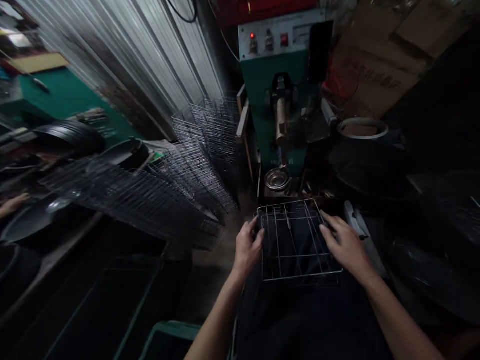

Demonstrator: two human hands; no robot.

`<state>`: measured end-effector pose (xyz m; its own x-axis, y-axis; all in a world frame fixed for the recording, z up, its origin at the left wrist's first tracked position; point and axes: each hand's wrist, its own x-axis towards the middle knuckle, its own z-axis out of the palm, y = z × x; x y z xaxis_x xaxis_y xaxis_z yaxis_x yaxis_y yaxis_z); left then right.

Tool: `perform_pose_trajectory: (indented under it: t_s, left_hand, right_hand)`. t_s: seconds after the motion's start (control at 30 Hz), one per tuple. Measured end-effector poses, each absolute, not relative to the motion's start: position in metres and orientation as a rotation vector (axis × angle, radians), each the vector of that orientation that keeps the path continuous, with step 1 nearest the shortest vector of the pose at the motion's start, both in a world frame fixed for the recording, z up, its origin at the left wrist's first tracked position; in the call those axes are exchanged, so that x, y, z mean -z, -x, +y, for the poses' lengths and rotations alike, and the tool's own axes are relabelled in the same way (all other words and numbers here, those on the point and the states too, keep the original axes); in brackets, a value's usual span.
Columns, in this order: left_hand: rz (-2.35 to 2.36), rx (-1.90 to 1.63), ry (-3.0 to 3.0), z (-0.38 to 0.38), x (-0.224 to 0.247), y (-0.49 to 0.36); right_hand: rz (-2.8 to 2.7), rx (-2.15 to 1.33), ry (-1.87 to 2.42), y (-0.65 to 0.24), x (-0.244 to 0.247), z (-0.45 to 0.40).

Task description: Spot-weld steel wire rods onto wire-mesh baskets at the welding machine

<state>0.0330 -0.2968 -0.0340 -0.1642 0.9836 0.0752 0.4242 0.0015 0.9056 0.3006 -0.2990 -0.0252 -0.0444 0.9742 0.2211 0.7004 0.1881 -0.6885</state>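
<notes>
Head view, from where I'm standing. Wire rack is over the person's lap, in front of the green machine, slightly tilted. Dark clothing shows through the grid. Can't tell if the rack touches the lap or hangs from the hands.

Left hand: thumb and forefinger pinched on the rack's left side, near the far corner. Other fingers curled, partly hidden. Right hand: thumb and forefinger on the right side near its far corner, gripping the wire; remaining fingers mostly out of sight under the palm.

Machine: red lamp lit on the panel, brass-coloured arm sticking out toward the person, small round metal dish below it. Rack sits nearer the person than the dish, apart from it.

Left of the machine: upright wire grids leaning by a corrugated metal wall, more grids lying nearer, blurred. Co-worker's hand at the far left edge, beside dark pans. Right: cardboard box up back, round pale-rimmed container below it. Far right too dark to read.
</notes>
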Motion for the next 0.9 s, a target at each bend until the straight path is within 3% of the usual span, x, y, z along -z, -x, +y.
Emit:
perform_pose_trajectory:
  t_s: [0.57, 0.9]
  left_hand:
    - [1.676, -0.91, -1.893, -0.303, 0.042, -0.039]
    - [1.601, -1.088, -1.718, -0.324, 0.065, -0.043]
  right_hand:
    - [-1.946, -0.411, 1.712, -0.317, 0.035, -0.311]
    - [-1.687, -0.796, 1.663, -0.346, 0.069, -0.325]
